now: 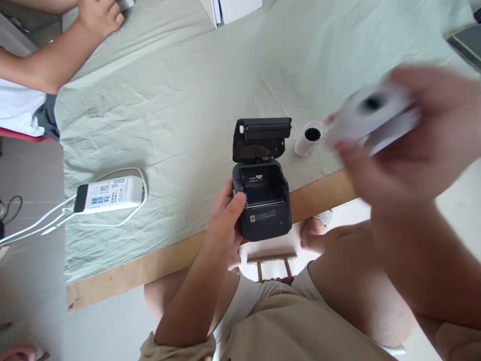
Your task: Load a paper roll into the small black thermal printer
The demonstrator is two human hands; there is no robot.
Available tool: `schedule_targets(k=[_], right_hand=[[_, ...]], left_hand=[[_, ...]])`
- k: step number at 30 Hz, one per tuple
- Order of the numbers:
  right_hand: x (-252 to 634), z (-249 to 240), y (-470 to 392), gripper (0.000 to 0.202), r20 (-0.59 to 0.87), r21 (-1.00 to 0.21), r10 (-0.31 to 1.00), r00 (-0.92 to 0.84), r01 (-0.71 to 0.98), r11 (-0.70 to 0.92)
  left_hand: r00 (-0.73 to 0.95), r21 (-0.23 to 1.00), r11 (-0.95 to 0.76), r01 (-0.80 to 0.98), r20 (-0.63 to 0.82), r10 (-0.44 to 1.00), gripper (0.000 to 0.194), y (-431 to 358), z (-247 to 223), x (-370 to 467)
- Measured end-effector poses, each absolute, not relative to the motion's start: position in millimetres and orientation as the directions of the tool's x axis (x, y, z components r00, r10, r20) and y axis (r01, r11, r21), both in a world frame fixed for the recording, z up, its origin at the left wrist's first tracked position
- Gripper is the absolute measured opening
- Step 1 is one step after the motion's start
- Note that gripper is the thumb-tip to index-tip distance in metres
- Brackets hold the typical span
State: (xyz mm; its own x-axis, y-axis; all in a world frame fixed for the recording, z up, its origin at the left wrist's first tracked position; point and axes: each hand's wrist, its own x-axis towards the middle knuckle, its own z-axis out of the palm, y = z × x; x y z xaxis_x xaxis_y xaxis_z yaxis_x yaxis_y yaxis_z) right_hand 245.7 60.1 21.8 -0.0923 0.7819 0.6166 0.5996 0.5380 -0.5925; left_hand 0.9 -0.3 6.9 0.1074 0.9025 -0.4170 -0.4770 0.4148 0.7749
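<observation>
Holding a white roll (347, 118) in our right hand (424, 135), nearest the camera, up over the right side of the table. Fingers and thumb are closed around it. Its dark core hole faces up toward us; motion blur is heavy, so we can't fix its long axis. A white strip shows between roll and palm, too smeared to identify.

Our left hand (225, 215) grips the dark printer (265, 208) by its left side, thumb over the rim of the bay (263, 185). Printer is at the table's near side, overlapping the wooden edge (143, 271) in view; we can't tell if it's resting or lifted. Front face, with label (263, 217) and round button, points at us. Bay faces up. Lid (261, 140) is swung up at the back. With the lid raised, long axis runs away from us.

Just right of the lid, the second roll (302, 146) stands on end on the pale green cloth (180, 140): long axis upright, core end up.

Well left of the printer, a white power strip (112, 194) lies on the cloth, long axis roughly left-right.

Far side: a white box (240, 10), cut off by the frame. Far left, another person's hand (100, 17).
</observation>
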Motion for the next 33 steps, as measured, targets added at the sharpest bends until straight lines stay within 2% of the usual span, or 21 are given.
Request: schedule_targets(k=[2, 3, 6, 8, 11, 16, 20, 24, 27, 29, 31, 33], right_hand=[[217.8, 25.8, 44.6, 0.041, 0.651, -0.475, 0.695, -0.305, 0.55, 0.687], [206.3, 25.0, 40.1, 0.038, 0.645, -0.467, 0.684, -0.342, 0.533, 0.706], [188.8, 15.8, 39.1, 0.027, 0.575, -0.49, 0.73, -0.37, 0.559, 0.669], [188.8, 8.9, 43.8, 0.02, 0.57, -0.462, 0.712, -0.409, 0.557, 0.69], [193.6, 4.3, 48.7, 0.019, 0.581, -0.449, 0.678, -0.45, 0.518, 0.728], [196.4, 9.3, 43.7, 0.024, 0.6, -0.507, 0.655, -0.459, 0.416, 0.755], [194.1, 7.9, 36.8, 0.017, 0.61, -0.503, 0.609, -0.508, 0.345, 0.792], [191.1, 0.4, 32.4, 0.013, 0.609, -0.48, 0.577, -0.545, 0.325, 0.814], [192.1, -2.2, 32.9, 0.006, 0.608, -0.505, 0.577, -0.546, 0.294, 0.811], [194.7, -2.0, 35.4, 0.02, 0.636, -0.524, 0.565, -0.526, 0.244, 0.816], [197.6, -1.3, 38.4, 0.017, 0.698, -0.517, 0.577, -0.424, 0.26, 0.816], [199.4, -1.0, 40.0, 0.006, 0.729, -0.525, 0.631, -0.265, 0.376, 0.764]], left_hand=[[0.071, 0.801, 0.41, -0.436, -0.424, 0.903, 0.041, -1.3, 4.7, -0.8], [0.056, 0.809, 0.409, -0.422, -0.427, 0.903, 0.042, -1.6, 3.8, -1.1], [0.031, 0.828, 0.394, -0.398, -0.417, 0.908, 0.042, -1.4, 1.5, -1.4], [0.037, 0.837, 0.392, -0.382, -0.41, 0.911, 0.039, -0.8, -0.3, -2.0], [0.073, 0.833, 0.399, -0.384, -0.403, 0.912, 0.04, -0.1, -2.7, -3.2], [0.1, 0.807, 0.384, -0.448, -0.382, 0.919, 0.038, 0.2, -5.1, -3.0], [0.123, 0.807, 0.362, -0.467, -0.346, 0.93, 0.038, -0.5, -7.1, -4.4], [0.184, 0.824, 0.388, -0.412, -0.342, 0.921, 0.055, -0.6, -8.5, -7.6], [0.183, 0.863, 0.368, -0.347, -0.322, 0.929, 0.079, 0.7, -8.8, -8.0], [0.155, 0.885, 0.357, -0.3, -0.324, 0.933, 0.095, 1.4, -8.6, -7.2], [0.139, 0.893, 0.369, -0.259, -0.343, 0.929, 0.105, 1.5, -7.9, -6.3], [0.125, 0.895, 0.378, -0.236, -0.358, 0.925, 0.105, 1.2, -7.0, -6.1]])
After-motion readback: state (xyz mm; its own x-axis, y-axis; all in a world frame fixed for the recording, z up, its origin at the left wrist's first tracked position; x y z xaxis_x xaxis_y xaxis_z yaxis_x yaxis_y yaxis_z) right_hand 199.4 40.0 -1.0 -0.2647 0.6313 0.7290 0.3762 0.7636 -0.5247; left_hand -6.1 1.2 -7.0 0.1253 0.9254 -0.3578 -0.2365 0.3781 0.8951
